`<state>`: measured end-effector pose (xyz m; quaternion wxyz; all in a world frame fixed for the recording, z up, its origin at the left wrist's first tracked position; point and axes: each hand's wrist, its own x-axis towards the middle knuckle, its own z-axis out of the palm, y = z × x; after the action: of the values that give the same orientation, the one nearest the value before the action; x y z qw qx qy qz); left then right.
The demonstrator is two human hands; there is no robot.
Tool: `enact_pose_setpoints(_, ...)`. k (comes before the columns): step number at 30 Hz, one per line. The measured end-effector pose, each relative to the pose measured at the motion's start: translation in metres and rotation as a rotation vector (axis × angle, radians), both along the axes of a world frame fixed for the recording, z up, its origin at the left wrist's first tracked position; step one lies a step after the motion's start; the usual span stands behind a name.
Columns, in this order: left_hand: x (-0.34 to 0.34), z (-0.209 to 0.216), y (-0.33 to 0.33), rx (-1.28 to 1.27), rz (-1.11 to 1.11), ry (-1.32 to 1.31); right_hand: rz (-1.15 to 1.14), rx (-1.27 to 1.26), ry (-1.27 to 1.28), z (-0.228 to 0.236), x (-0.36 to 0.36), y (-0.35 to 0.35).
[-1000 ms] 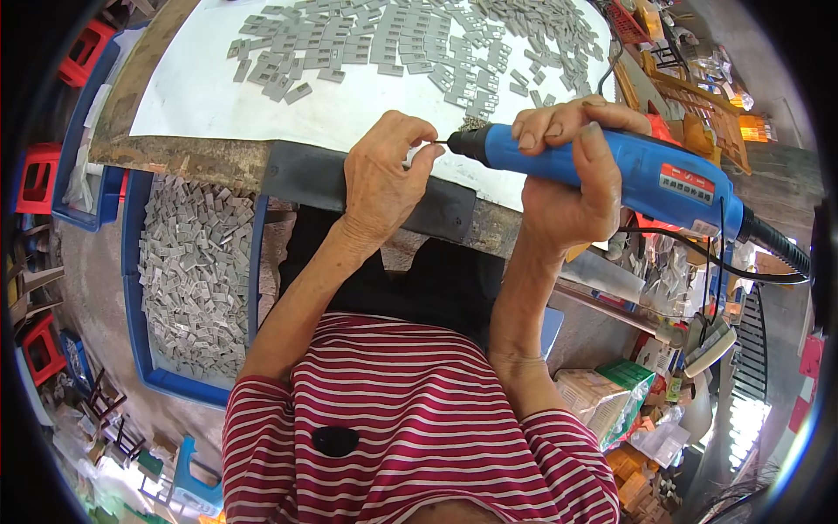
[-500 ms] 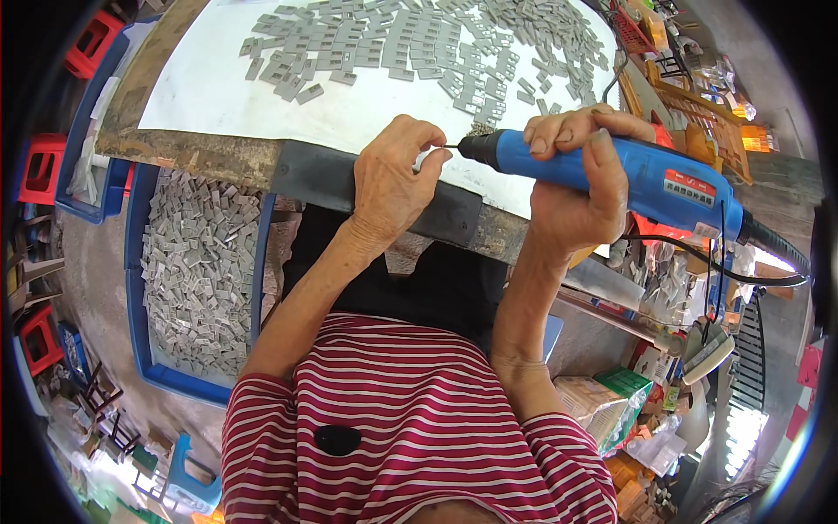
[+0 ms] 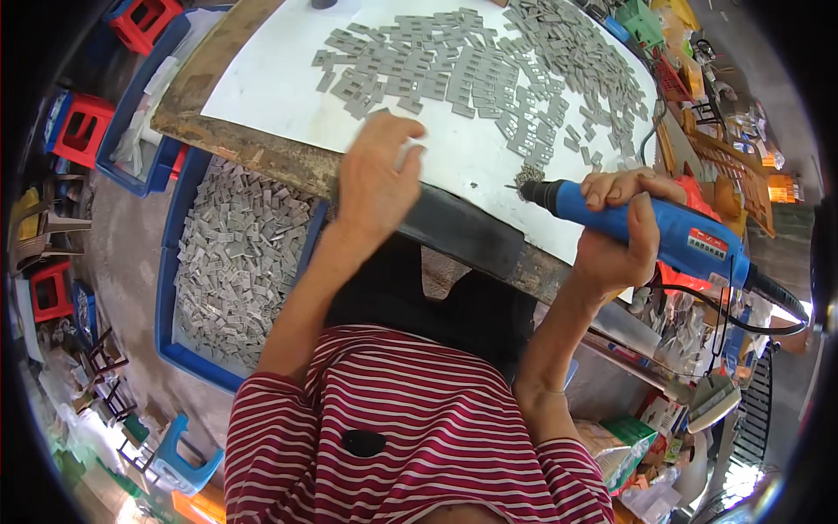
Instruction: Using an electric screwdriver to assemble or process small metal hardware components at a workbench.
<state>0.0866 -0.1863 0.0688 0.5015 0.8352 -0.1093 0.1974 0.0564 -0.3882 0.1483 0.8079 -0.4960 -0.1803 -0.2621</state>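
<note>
My right hand point(image 3: 621, 218) is wrapped round a blue corded electric screwdriver point(image 3: 659, 231), held level over the table's front edge. Its thin bit points left, above the white sheet point(image 3: 288, 96). Just beyond its black nose lies a small heap of tiny metal bits point(image 3: 530, 174), too small to make out. Motion blurs my left hand point(image 3: 377, 183), which is over the near table edge; thumb and forefinger are apart, with nothing visible between them. Beyond its fingertips, many flat grey rectangular pieces point(image 3: 419, 65) with small cut-outs lie spread on the sheet.
A dark strip point(image 3: 463, 231) covers part of the table's front edge. Below left, a blue tray point(image 3: 201, 371) holds a heap of small grey pieces. Red stools point(image 3: 83, 131) stand at far left. The tool's black cord point(image 3: 733, 319) runs off right, near boxes and bags.
My left thumb and forefinger, earlier pinched at the tip of the bit, have parted and moved away from it toward the grey pieces. The whole view has shifted; the screwdriver stays in my right hand.
</note>
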Motion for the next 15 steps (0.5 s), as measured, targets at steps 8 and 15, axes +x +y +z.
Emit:
enact_pose_setpoints(8, 0.043, -0.011, 0.034, 0.365, 0.076, -0.138, -0.005, -0.013, 0.011, -0.003, -0.001, 0.003)
enact_pose_setpoints(15, 0.044, -0.015, 0.033, 0.408, 0.031, -0.116, -0.043, -0.006, 0.034, -0.003, -0.001, 0.004)
